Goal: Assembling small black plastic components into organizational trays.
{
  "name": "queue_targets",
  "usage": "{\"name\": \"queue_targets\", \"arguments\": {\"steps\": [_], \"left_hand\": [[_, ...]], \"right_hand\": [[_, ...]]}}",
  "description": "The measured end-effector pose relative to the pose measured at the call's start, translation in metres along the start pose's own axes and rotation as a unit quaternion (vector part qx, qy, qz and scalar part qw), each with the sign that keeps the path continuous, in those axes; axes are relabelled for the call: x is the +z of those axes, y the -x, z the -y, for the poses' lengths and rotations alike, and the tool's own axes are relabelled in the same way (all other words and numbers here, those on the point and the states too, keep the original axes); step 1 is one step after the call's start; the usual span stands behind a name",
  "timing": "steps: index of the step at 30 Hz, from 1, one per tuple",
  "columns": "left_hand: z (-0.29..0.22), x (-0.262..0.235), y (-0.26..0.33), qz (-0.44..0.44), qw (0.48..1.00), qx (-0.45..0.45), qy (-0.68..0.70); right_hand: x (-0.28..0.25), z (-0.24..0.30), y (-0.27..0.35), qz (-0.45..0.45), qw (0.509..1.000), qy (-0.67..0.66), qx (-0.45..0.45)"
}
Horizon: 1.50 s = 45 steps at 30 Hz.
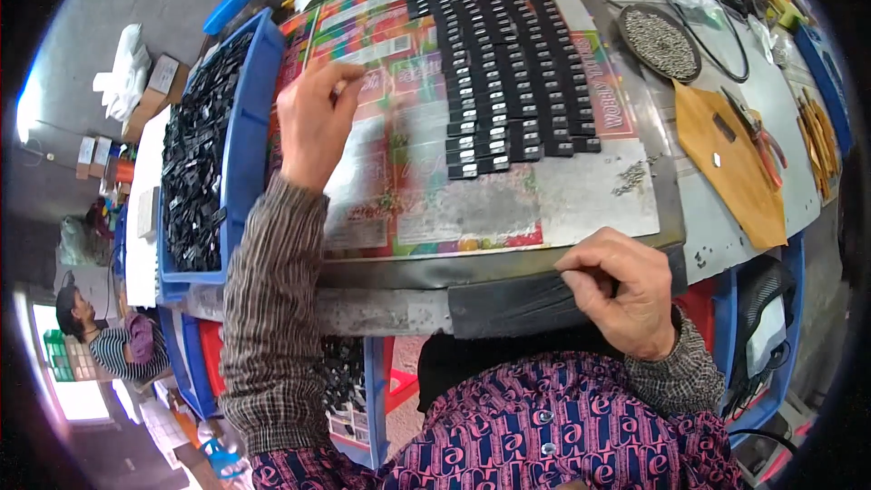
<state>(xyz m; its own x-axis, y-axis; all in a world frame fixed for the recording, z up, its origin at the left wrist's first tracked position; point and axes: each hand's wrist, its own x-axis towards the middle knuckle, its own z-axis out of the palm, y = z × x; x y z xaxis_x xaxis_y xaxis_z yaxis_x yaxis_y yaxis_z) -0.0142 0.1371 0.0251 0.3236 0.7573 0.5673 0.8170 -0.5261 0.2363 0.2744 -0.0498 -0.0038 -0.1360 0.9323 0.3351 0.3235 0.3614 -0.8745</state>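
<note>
My left hand (pixel 318 118) is raised over the left part of the printed sheet covering the table, its fingers curled in and the thumb close to them. Whatever it may hold is too small to make out. At the front edge of the table, my right hand (pixel 626 290) is closed in a pinch, the tips of thumb and forefinger near each other; nothing between them can be named. Beyond the hands, small black plastic pieces (pixel 522 73) with silvery metal bits lie in several close rows. A small scatter of metal bits (pixel 631 177) lies right of the rows.
On the left stands a blue crate (pixel 245 127) full of black pieces. A round dish (pixel 660 42) of small metal parts is at the far right. Red-handled pliers (pixel 767 150) rest on brown paper (pixel 726 177). Another person (pixel 118 340) sits at the far left.
</note>
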Motion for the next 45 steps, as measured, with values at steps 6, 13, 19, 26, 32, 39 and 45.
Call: {"name": "queue_targets", "arguments": {"steps": [6,13,19,26,32,39,45], "left_hand": [[-0.011,-0.061,0.087,-0.008,0.993,-0.115,-0.016],[-0.013,-0.073,0.139,-0.03,0.983,-0.18,0.015],[-0.009,-0.063,0.145,-0.016,0.99,-0.134,-0.041],[-0.024,-0.052,0.147,-0.009,0.995,-0.092,-0.042],[-0.029,-0.058,0.141,0.005,0.997,-0.081,-0.005],[-0.022,-0.056,0.13,0.098,0.989,0.068,-0.088],[-0.026,-0.049,0.128,0.074,0.995,0.054,-0.042]], "right_hand": [[0.001,0.001,0.002,0.001,1.0,0.011,0.012],[0.007,0.003,0.006,-0.006,0.999,0.0,0.054],[0.01,0.001,0.008,-0.019,0.999,0.006,0.048],[0.012,0.0,0.009,-0.023,0.999,0.019,0.045],[0.011,0.003,0.009,-0.022,0.999,0.012,0.048],[0.009,0.004,0.007,-0.008,0.999,0.044,0.027],[0.003,0.002,0.008,-0.01,0.999,0.03,0.012]]}}
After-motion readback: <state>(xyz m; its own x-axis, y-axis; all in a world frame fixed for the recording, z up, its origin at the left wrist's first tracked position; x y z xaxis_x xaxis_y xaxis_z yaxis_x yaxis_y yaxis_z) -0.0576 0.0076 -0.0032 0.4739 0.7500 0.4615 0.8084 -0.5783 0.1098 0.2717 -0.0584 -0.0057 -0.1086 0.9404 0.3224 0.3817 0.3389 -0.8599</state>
